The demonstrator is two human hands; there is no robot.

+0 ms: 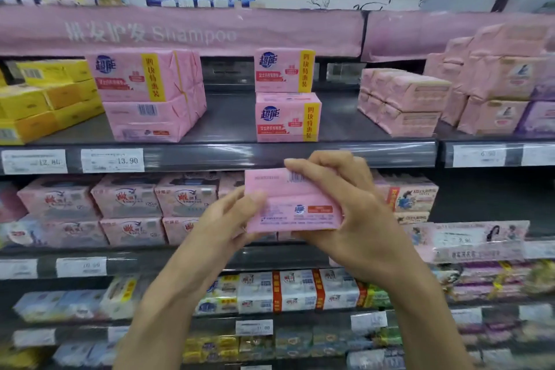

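both forearms reach up from the bottom edge, and between them sits the pink soap pack point(288, 207), held in the air at chest height, clear of every shelf. the left hand point(228, 219) grips its left end, thumb laid on the front face and the other fingers tucked behind and under. the right hand point(345, 204) is curled round the right end, with the forefinger stretched along the top edge by the barcode and the thumb below. neither hand is slack; both are closed on the pack, which is turned back side out and slightly tilted.

just above the hands runs the shelf point(225, 156), where two matching packs point(286, 117) stand stacked, one on the other, almost straight above the held pack. up and to the left of the left hand is a bigger pile point(150, 96) of the same brand, with bare shelf between the two groups.

as a judgement, the work is about midway: the pack is picked up and secure, but not yet set down. what seems left is lifting it to the shelf above and setting it down by the matching packs.
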